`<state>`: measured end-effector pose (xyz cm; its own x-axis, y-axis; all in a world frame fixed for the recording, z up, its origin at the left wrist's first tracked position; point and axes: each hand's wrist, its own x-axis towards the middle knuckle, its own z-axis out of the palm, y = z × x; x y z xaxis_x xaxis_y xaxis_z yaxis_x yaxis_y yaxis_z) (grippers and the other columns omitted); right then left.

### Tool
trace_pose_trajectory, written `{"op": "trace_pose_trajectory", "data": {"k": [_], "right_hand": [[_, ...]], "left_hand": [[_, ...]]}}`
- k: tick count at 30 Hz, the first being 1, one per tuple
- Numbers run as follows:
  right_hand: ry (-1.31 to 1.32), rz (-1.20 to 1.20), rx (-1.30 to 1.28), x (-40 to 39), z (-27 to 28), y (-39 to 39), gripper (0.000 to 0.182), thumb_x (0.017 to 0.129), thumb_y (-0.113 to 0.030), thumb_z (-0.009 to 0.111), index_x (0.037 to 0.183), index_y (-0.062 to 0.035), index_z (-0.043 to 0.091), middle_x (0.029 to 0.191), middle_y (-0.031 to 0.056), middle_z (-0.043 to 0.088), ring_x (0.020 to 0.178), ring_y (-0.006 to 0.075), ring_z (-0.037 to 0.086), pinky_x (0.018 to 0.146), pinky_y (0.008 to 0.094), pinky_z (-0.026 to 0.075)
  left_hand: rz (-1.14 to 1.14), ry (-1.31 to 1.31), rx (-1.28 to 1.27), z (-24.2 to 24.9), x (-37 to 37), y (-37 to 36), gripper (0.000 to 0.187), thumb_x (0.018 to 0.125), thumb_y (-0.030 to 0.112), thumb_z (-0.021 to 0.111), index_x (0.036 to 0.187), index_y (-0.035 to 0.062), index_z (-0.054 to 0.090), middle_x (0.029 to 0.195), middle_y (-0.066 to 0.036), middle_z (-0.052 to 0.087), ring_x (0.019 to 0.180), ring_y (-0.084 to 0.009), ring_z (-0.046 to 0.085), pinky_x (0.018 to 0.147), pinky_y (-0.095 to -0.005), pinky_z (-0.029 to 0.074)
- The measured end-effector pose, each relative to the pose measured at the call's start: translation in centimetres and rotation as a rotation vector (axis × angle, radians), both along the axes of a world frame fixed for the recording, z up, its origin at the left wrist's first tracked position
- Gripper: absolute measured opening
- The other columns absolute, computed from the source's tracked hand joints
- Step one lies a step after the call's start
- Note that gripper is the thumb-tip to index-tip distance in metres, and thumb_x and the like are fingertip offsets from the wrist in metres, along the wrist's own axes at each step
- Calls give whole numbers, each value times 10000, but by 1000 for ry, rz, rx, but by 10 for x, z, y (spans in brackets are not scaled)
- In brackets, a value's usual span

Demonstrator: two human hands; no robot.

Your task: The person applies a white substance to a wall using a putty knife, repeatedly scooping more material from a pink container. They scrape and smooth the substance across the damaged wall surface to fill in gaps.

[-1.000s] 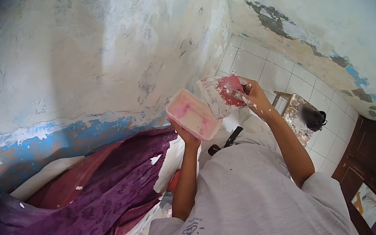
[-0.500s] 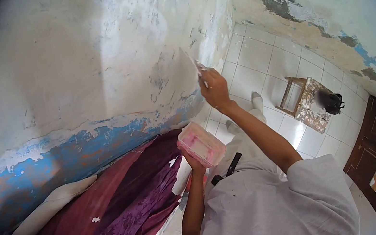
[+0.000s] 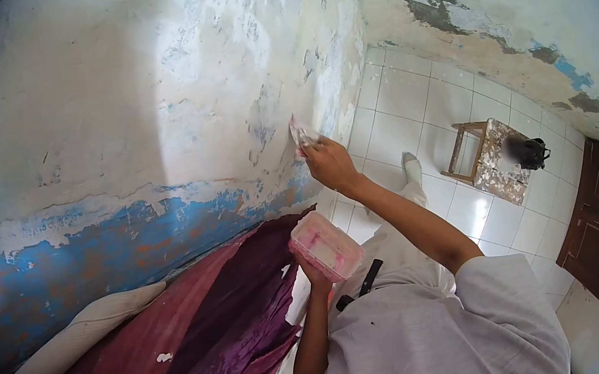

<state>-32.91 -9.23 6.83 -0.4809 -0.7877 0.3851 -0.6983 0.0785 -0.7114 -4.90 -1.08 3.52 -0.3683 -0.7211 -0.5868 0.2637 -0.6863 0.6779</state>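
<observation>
One pink tub (image 3: 326,246) is held just below the middle of the frame by the left hand (image 3: 312,269), with its fingers closed around one side. Above it, one flat scraper (image 3: 301,133) is gripped by the closed right hand (image 3: 332,164), close to the wall (image 3: 230,139); if the wall is touched cannot be told. At the right, one black thing (image 3: 534,153) is held up by one spotty stool (image 3: 499,176).
</observation>
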Motion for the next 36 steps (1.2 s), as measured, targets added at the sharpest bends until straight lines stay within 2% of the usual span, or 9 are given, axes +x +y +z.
{"op": "trace_pose_trajectory", "data": {"k": [2, 3, 5, 8, 12, 20, 29, 32, 36], "right_hand": [[-40, 39, 41, -5, -18, 22, 233, 863, -47, 650, 1090, -11, 694, 885, 162, 723, 865, 366, 689, 742, 451, 569], [-86, -57, -3, -10, -21, 30, 228, 875, -47, 650, 1094, -10, 702, 893, 162, 727, 849, 362, 692, 736, 442, 567], [-176, -240, -94, -19, -24, 40, 217, 898, -46, 650, 1101, -7, 718, 911, 162, 733, 816, 354, 697, 724, 425, 565], [-438, -347, -28, -45, -1, 40, 213, 917, -42, 656, 1113, -8, 730, 1010, 172, 739, 812, 340, 709, 726, 384, 565], [-218, -388, -250, -52, 23, 4, 204, 900, -34, 668, 1092, -20, 733, 1090, 198, 714, 850, 330, 707, 736, 375, 568], [-39, -140, -100, 16, -8, -19, 280, 775, -30, 713, 1054, -32, 683, 1054, 144, 619, 890, 336, 662, 743, 424, 568], [34, 12, -82, 5, -15, 15, 287, 786, -34, 714, 1071, -28, 686, 1110, 146, 650, 932, 335, 677, 766, 417, 580], [-42, -23, -86, -9, -27, 35, 269, 807, -40, 714, 1074, -22, 688, 1185, 124, 659, 907, 313, 701, 756, 406, 589], [-82, -251, -110, -23, -6, 22, 278, 829, -54, 711, 1105, -26, 688, 1201, 104, 667, 835, 299, 715, 733, 391, 592]], "left_hand": [[-2, 6, 26, 0, -4, -3, 751, 1016, 710, 297, 1544, 180, 357, 1500, -66, 455, 1379, -280, 462, 1148, -472, 398], [0, 9, 39, 0, -6, -4, 752, 1017, 715, 275, 1546, 187, 354, 1494, -65, 462, 1373, -273, 473, 1142, -474, 407], [19, 5, 18, 4, -12, -4, 743, 1011, 698, 339, 1542, 178, 363, 1508, -65, 448, 1385, -288, 454, 1153, -475, 390], [37, 64, 40, -11, -7, -7, 733, 1011, 683, 373, 1538, 173, 369, 1516, -66, 440, 1390, -296, 447, 1158, -477, 382], [17, 65, 64, -13, -3, -3, 724, 1019, 678, 352, 1533, 168, 369, 1514, -72, 439, 1379, -298, 459, 1157, -476, 384], [-10, 49, 30, -13, 11, -5, 759, 1014, 710, 304, 1559, 183, 329, 1541, -71, 402, 1416, -291, 410, 1174, -482, 351], [-6, 11, 21, -14, 3, -4, 776, 1000, 734, 305, 1563, 200, 330, 1540, -65, 411, 1406, -302, 429, 1165, -489, 369], [27, 15, 8, -18, 1, -6, 731, 1018, 687, 337, 1541, 177, 361, 1522, -76, 431, 1397, -297, 437, 1169, -480, 365], [42, 61, 34, -19, 2, -7, 708, 1025, 664, 358, 1525, 164, 381, 1513, -81, 439, 1391, -292, 443, 1167, -472, 371]]}}
